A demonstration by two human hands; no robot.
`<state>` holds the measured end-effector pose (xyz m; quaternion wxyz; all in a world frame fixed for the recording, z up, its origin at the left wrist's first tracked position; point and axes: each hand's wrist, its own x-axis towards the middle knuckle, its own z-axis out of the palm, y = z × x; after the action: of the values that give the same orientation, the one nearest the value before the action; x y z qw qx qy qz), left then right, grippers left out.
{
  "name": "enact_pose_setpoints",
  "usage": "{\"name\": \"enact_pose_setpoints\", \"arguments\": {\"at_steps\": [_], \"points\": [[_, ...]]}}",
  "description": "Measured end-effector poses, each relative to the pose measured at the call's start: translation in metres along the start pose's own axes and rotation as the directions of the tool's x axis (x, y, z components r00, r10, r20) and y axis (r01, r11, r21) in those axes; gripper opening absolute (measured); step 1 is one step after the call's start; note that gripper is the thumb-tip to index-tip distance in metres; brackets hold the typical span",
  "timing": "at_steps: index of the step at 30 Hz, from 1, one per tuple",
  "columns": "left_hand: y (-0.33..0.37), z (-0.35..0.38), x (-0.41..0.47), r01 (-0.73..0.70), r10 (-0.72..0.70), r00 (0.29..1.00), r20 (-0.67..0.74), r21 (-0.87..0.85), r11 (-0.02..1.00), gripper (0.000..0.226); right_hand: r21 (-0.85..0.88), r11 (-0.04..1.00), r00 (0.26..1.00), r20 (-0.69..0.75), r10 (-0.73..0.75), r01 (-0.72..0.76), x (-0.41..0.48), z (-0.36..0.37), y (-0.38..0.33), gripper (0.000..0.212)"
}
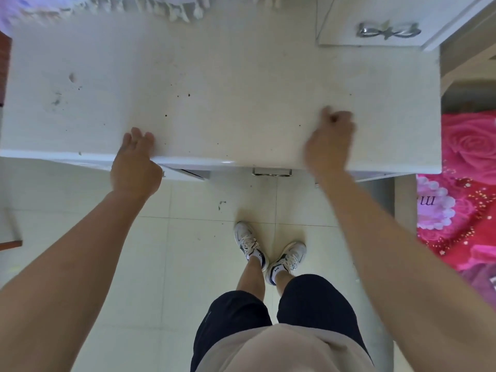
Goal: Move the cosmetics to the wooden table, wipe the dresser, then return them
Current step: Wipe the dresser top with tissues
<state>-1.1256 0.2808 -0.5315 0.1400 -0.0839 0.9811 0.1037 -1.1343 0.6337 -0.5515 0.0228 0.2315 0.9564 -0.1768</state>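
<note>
Left hand (135, 162) and right hand (328, 140) overlap dresser's (228, 76) front.

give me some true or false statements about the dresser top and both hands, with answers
1. Cosmetics stand on the dresser top. False: none show on it, only dark specks.
2. The left hand rests on the dresser top's front edge. True.
3. The right hand hangs at the person's side. False: it is over the dresser top, near the front edge.
4. The person wears white shoes on a tiled floor. True.
5. The fabric at the right is plain blue. False: it is pink with roses.
</note>
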Motion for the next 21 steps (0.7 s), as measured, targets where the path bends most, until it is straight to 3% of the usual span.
{"name": "enact_pose_setpoints", "arguments": {"at_steps": [2,4,6,7,8,11,14,18,21], "points": [[0.004,0.0,0.001,0.017,-0.018,1.0,0.025,0.027,1.0,0.063,-0.051,0.947,0.943,0.129,-0.308,0.317,-0.04,0.015,-0.049,0.064],[0.005,-0.003,0.003,0.052,-0.054,0.997,0.05,0.037,0.998,0.069,0.04,0.837,0.807,0.247,-0.537,0.545,-0.075,0.028,-0.09,0.062],[0.004,-0.007,0.003,0.071,-0.073,0.995,0.067,0.036,0.997,0.073,0.245,0.752,0.649,0.389,-0.654,0.612,-0.098,0.03,-0.116,0.05],[0.002,-0.009,0.003,0.061,-0.063,0.996,0.063,0.035,0.998,0.073,0.335,0.728,0.608,0.403,-0.685,0.598,-0.102,0.031,-0.12,0.046],[0.0,-0.01,0.003,0.045,-0.047,0.997,0.058,0.036,0.998,0.072,0.399,0.717,0.618,0.365,-0.696,0.572,-0.099,0.028,-0.118,0.045],[-0.002,-0.013,0.003,0.037,-0.038,0.999,0.035,0.039,0.999,0.072,0.497,0.749,0.812,0.139,-0.567,0.438,-0.064,0.007,-0.087,0.042],[-0.002,-0.015,0.008,0.024,-0.021,0.998,-0.059,0.052,0.998,0.06,0.382,0.891,0.966,-0.024,-0.257,0.246,-0.002,-0.016,-0.033,0.04],[-0.007,-0.03,0.029,0.013,-0.006,0.984,-0.179,0.036,0.999,0.048,0.183,0.976,0.977,-0.149,0.149,-0.121,0.06,-0.027,0.028,0.036],[-0.016,-0.034,0.044,-0.069,0.065,0.971,-0.23,-0.012,0.998,0.046,-0.034,0.961,0.955,-0.123,0.268,-0.274,0.067,-0.014,0.008,0.034]]}}
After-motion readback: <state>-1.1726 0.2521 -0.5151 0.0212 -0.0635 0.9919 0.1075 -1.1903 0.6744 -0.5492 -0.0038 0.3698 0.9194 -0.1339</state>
